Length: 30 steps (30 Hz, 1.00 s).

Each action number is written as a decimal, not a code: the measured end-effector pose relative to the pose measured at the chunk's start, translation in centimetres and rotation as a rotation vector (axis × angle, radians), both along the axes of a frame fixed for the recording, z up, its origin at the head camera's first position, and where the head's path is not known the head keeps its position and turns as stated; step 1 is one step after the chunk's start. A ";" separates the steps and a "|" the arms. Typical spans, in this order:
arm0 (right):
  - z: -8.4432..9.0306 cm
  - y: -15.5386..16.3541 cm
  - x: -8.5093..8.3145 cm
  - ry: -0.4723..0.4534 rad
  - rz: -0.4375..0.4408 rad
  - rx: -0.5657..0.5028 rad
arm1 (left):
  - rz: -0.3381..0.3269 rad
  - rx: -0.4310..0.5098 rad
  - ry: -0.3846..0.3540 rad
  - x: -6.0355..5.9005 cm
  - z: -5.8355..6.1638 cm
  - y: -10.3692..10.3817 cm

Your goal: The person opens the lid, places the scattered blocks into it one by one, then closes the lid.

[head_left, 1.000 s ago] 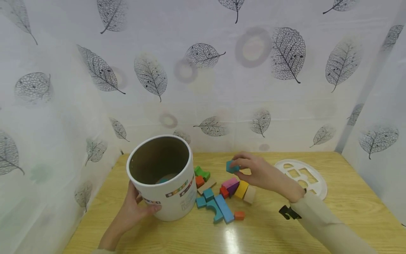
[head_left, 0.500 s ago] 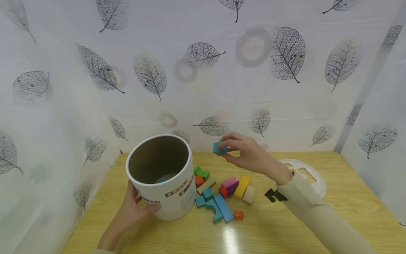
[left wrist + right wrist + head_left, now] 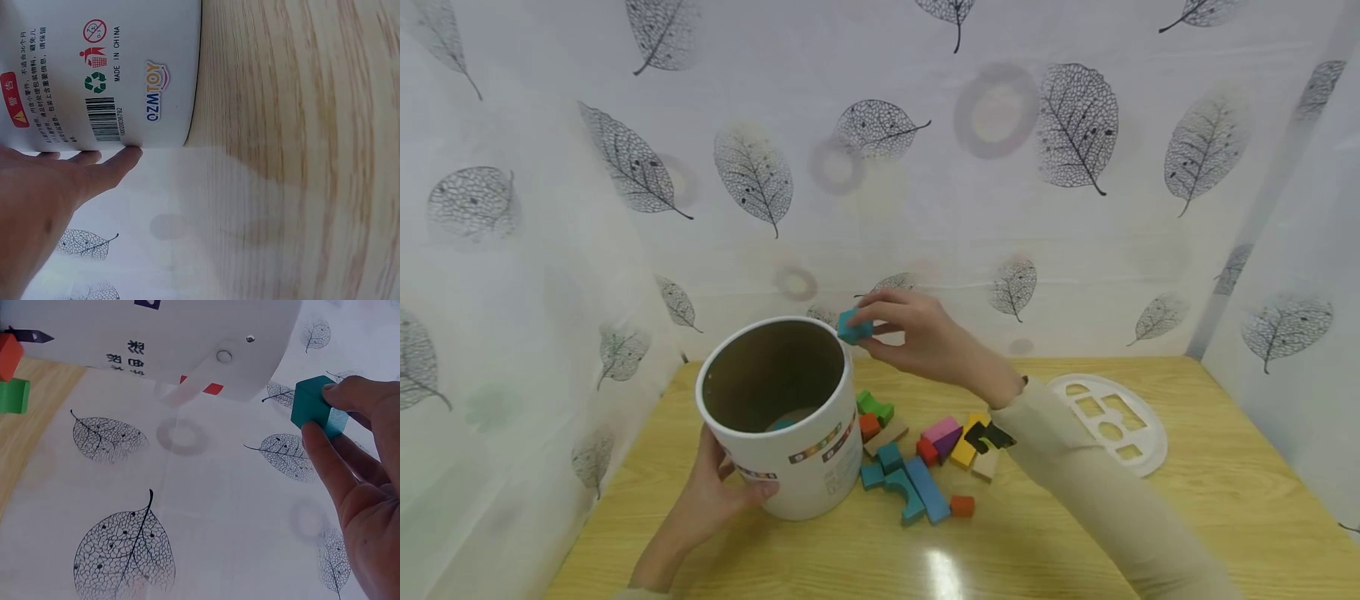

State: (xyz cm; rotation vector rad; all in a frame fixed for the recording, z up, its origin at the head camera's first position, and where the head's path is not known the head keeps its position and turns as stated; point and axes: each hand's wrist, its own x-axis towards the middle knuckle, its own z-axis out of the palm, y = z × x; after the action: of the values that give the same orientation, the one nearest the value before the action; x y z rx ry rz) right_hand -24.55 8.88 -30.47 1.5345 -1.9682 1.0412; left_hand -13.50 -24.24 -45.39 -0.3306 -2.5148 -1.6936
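A white bucket point(image 3: 812, 471) with printed labels leans slightly on the table, its mouth facing up and a blue-green piece visible inside. My left hand point(image 3: 703, 504) grips its left side, thumb on the near wall and fingers round the far side. In the left wrist view, fingertips touch the bucket wall point(image 3: 134, 50) beside a barcode. My right hand point(image 3: 917, 337) pinches a teal cube block point(image 3: 853, 327) between thumb and fingers, just at the bucket's right rim. The right wrist view shows the teal cube point(image 3: 311, 406) held at the fingertips.
Several wooden blocks lie right of the bucket, among them a long blue block point(image 3: 927, 490), a teal arch point(image 3: 906, 497), a green block point(image 3: 875, 407) and a small orange block point(image 3: 962, 506). A white lid with shaped cutouts point(image 3: 1153, 446) lies further right. A leaf-patterned curtain point(image 3: 955, 208) surrounds the table.
My right hand has carried the teal cube up and leftward, from above the loose blocks to the bucket's rim. My left hand and the bucket have stayed in place.
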 end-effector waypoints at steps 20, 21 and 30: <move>0.6 -6.1 -0.5 -0.050 0.041 0.084 | 0.067 0.014 -0.067 0.6 0.4 -0.4; 0.6 -6.3 -0.5 -0.051 0.036 0.091 | 0.068 0.016 -0.067 0.6 0.4 -0.4; 0.7 -7.6 -0.2 -0.037 0.020 0.112 | 0.048 0.028 -0.055 0.7 0.3 -0.5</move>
State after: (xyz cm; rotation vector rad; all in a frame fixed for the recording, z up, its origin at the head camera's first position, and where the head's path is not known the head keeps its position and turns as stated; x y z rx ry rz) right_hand -24.74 1.28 -29.74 1.6071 -2.0727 0.9888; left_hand -12.83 -24.69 -45.06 -0.2229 -2.5134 -1.7410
